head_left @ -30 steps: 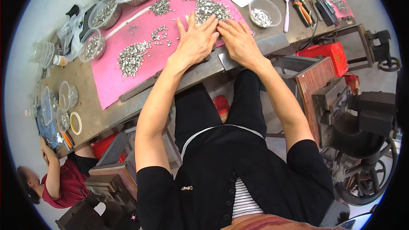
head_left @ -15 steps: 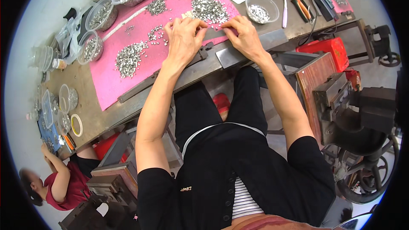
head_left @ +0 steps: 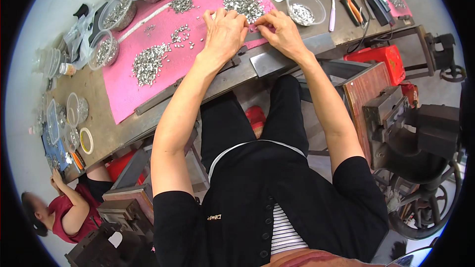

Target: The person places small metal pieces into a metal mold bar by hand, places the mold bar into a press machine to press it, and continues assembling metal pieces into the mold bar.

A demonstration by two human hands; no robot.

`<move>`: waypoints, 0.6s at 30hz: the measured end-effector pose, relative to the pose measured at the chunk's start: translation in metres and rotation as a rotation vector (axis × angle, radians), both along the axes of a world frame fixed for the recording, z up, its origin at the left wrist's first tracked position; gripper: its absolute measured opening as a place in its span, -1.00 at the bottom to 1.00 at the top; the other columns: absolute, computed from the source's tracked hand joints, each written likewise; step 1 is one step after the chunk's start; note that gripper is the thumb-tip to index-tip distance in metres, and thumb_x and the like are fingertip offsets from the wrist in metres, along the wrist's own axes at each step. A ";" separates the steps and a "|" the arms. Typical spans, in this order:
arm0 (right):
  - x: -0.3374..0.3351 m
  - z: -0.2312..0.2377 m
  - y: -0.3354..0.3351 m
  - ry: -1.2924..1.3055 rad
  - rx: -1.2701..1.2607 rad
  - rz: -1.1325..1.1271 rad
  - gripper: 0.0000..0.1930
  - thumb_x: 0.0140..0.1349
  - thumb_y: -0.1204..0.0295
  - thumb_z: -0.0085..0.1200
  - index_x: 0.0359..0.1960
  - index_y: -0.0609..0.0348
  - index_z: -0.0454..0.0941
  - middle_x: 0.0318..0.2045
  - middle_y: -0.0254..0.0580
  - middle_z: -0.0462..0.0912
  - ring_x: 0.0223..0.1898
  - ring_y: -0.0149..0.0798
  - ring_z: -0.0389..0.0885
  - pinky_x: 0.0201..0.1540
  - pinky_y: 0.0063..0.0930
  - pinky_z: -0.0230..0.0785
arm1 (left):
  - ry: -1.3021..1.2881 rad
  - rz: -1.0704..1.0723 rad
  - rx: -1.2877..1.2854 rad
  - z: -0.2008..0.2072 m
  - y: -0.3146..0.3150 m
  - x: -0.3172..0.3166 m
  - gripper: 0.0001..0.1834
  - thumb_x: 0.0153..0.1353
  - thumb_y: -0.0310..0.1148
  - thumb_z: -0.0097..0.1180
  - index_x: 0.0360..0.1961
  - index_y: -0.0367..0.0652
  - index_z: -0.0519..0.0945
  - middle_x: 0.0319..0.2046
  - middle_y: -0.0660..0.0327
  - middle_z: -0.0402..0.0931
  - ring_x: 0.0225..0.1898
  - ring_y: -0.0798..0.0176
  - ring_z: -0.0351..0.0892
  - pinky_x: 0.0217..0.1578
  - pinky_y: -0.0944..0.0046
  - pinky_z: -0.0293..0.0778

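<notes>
My left hand (head_left: pixel 223 32) is at the front of the pink mat (head_left: pixel 131 89), fingers curled and thumb drawn in, at the near edge of a pile of small silvery metal pieces (head_left: pixel 242 6). Just to its right my right hand (head_left: pixel 283 33) has thumb and forefinger pinched together. The fingertips of both face each other across a small gap. Whatever either hand holds is too small or hidden to make out. Beyond my right hand stands a clear round tub (head_left: pixel 320 11) with bright pieces in it. A flat metal plate (head_left: pixel 269 62) lies on the bench edge below my right wrist.
More heaps of metal pieces (head_left: pixel 148 64) lie on the mat. Clear tubs (head_left: pixel 105 52) line its left side. Right of the round tub are a toothbrush (head_left: pixel 332 12) and orange-handled pliers (head_left: pixel 352 10). A co-worker (head_left: pixel 74 212) sits at the far left. A machine with handwheels (head_left: pixel 425 143) stands at right.
My left hand has moved up and right, toward the pile, and its fingers are more curled. My right hand has risen slightly, its fingers staying pinched. The whole view has shifted a little.
</notes>
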State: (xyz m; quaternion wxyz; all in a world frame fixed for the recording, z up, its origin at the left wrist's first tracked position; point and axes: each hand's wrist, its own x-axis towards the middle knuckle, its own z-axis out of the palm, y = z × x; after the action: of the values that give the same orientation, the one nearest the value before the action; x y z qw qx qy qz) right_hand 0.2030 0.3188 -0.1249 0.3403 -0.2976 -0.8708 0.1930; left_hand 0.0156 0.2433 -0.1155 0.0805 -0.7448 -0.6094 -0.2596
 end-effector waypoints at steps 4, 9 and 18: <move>-0.002 -0.003 -0.001 0.008 0.094 0.004 -0.90 0.13 0.45 0.25 -0.30 0.08 0.69 -0.36 -0.20 0.58 -0.21 -0.07 0.56 -0.10 -0.20 0.38 | -0.024 -0.017 0.047 0.006 -0.010 -0.004 -0.89 0.19 -0.29 0.29 -0.28 -0.02 0.69 -0.30 0.29 0.62 -0.08 0.14 0.53 0.17 -0.15 0.15; -0.003 -0.001 0.000 -0.081 0.175 0.039 -0.91 0.15 0.45 0.21 -0.31 0.11 0.63 -0.32 -0.22 0.57 -0.19 -0.09 0.55 -0.09 -0.21 0.32 | -0.307 0.075 0.080 0.012 -0.066 -0.024 -0.93 0.18 -0.40 0.26 -0.30 -0.09 0.64 -0.36 0.27 0.57 -0.23 0.15 0.51 0.11 -0.03 0.19; -0.023 0.012 -0.047 0.083 0.130 0.275 -0.89 0.16 0.58 0.19 -0.28 0.20 0.54 -0.31 -0.14 0.60 -0.23 -0.07 0.59 -0.06 -0.25 0.34 | -0.369 0.060 0.055 -0.002 -0.108 -0.017 -0.88 0.12 -0.46 0.29 -0.31 -0.17 0.61 -0.34 0.17 0.57 -0.20 0.05 0.52 0.00 0.05 0.33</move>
State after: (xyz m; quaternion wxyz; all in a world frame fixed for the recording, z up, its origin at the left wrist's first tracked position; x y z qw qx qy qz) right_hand 0.1797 0.2718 -0.1130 0.3651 -0.1447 -0.8992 0.1930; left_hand -0.0012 0.1357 -0.1174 -0.0045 -0.6635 -0.6286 -0.4056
